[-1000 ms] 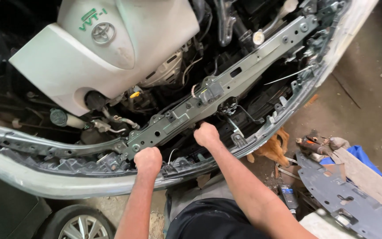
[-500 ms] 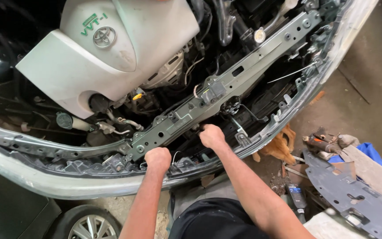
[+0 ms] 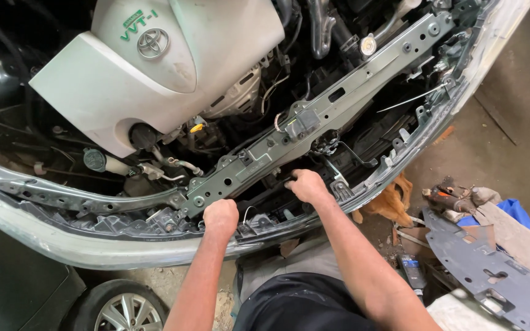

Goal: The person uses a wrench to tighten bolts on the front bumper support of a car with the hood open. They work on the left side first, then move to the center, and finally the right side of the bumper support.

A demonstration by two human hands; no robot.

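Grey metal crossbar [image 3: 314,116]: left hand [image 3: 220,217] fisted below it, right hand [image 3: 305,185] curled, fingertips hidden under bar.

Fingertips of the right hand [image 3: 307,186] vanish into the dark gap under the metal crossbar [image 3: 314,116]; the left hand [image 3: 220,217] hides its fingers, curled; wheel [image 3: 121,309] and grey plastic panel [image 3: 486,270] cut by the frame's bottom edge.
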